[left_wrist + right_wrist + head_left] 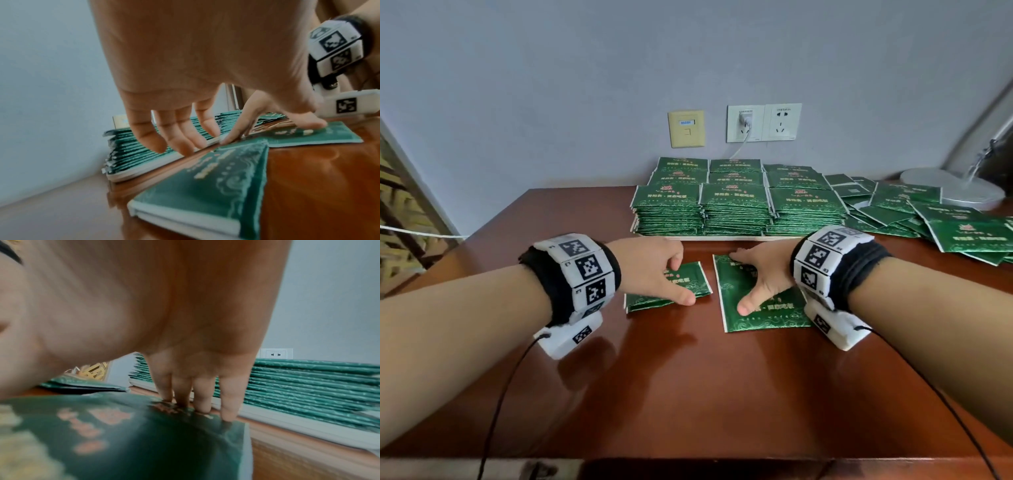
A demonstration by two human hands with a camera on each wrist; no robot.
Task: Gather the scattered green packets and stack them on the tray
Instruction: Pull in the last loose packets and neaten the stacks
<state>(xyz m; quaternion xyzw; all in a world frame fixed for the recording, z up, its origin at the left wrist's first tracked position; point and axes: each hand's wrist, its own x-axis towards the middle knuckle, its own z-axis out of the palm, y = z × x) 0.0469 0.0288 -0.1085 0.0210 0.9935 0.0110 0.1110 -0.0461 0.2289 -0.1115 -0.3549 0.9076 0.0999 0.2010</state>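
A small stack of green packets (690,281) lies on the brown table in front of the tray (722,237). My left hand (654,270) arches over this stack (216,175), fingers (158,142) loosely bent and hanging just past its far edge, the thumb at its near edge; no firm grip shows. To its right lies a single green packet (760,317). My right hand (760,270) rests on that packet (144,434), and its straight fingers (228,408) press the far end. The tray holds several tall, neat stacks of green packets (736,205).
Loose green packets (935,219) are scattered at the back right, beside a grey lamp base (962,192). Wall sockets (763,122) with a plugged-in cable sit behind the tray. Cables trail from both wrist units across the near part of the table (722,394).
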